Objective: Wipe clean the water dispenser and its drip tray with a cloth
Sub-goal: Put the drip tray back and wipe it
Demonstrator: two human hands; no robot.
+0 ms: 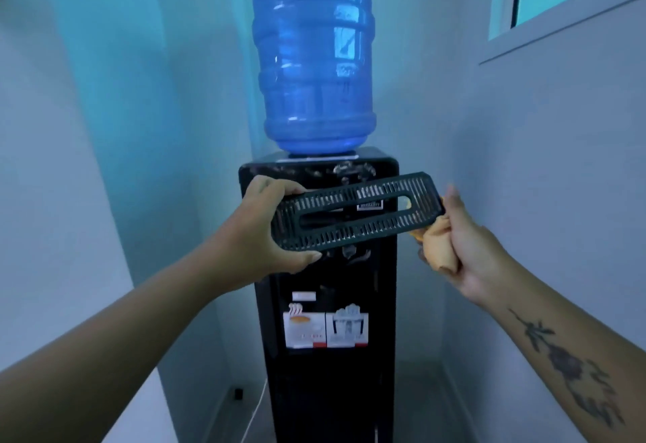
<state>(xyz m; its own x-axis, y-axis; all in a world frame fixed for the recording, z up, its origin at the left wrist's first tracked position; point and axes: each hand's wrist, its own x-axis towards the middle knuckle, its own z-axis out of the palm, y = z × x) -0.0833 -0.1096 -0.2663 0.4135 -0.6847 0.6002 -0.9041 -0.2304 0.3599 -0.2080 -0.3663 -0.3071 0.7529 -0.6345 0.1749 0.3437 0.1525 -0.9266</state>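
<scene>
A tall black water dispenser stands in a narrow corner with a blue water bottle on top. In front of its tap area I hold the dark slotted drip tray grate, lifted off and tilted. My left hand grips the grate's left end. My right hand holds a bunched orange cloth pressed against the grate's right end. The taps are mostly hidden behind the grate.
Pale walls close in on both sides of the dispenser. A window frame sits high on the right wall. A white cable and a small dark plug lie on the floor at the dispenser's left.
</scene>
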